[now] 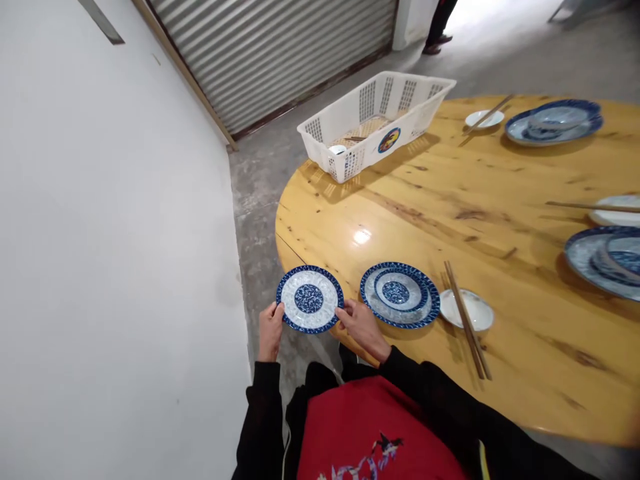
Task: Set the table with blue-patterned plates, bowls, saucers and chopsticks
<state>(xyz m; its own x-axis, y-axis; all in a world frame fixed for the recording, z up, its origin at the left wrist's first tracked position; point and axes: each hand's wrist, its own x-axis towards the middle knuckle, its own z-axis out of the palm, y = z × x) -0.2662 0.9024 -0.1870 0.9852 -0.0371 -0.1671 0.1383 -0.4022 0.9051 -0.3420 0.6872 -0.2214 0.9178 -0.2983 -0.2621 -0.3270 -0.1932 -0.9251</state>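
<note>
A blue-and-white plate (309, 299) with a dark blue rim is held up over the table's left edge. My left hand (271, 327) grips its left rim, thumb on top. On the opposite rim my right hand (361, 324) pinches it between thumb and fingers. Just right of it, a smaller plate or dish (395, 291) rests on a larger blue-patterned plate (425, 313) on the table. Beside that stack is a small white bowl (480, 312), with a pair of chopsticks (466, 320) lying across it.
A white plastic basket (345, 127) stands at the table's far left, with a small bowl (337, 149) and chopsticks inside. More place settings (553, 123) lie along the right of the round wooden table (450, 200). A white wall (125, 267) rises at left. A person's legs (440, 27) show behind.
</note>
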